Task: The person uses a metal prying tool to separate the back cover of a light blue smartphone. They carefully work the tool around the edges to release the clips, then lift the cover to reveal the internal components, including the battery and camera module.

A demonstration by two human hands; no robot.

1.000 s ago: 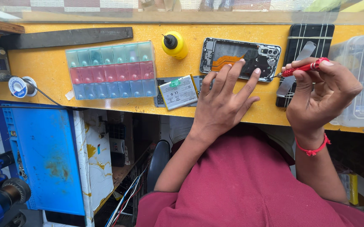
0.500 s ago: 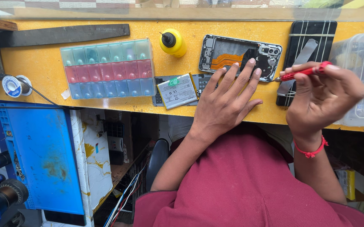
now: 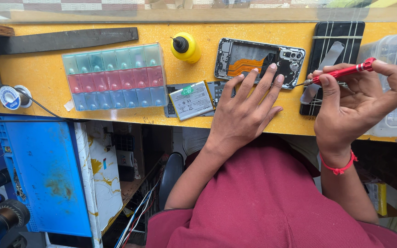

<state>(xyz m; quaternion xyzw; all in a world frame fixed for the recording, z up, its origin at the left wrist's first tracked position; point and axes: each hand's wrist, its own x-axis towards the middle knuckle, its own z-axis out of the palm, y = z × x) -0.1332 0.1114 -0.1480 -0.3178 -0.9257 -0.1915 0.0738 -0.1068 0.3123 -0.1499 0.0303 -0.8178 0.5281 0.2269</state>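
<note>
We see the left hand [image 3: 246, 112] lying flat and open on the yellow desk [image 3: 38, 73], fingers spread, with its fingertips resting on the lower edge of the opened phone [image 3: 259, 61]. The phone lies face down near the back of the desk, its rear cover off, showing an orange flex cable and the camera cluster at its right end. The right hand [image 3: 359, 103] is closed around a red screwdriver [image 3: 341, 72], held nearly level, its metal tip pointing left and just beside the phone's right end. Beneath that hand lies a black pad [image 3: 334, 36] with a grey strip on it. A loose battery [image 3: 191, 100] sits tilted just left of the left hand, over a dark part we cannot make out. Further left stand a compartment box [image 3: 114, 76] in green, red and blue rows and a small yellow bottle [image 3: 186, 47] with a black cap.
</note>
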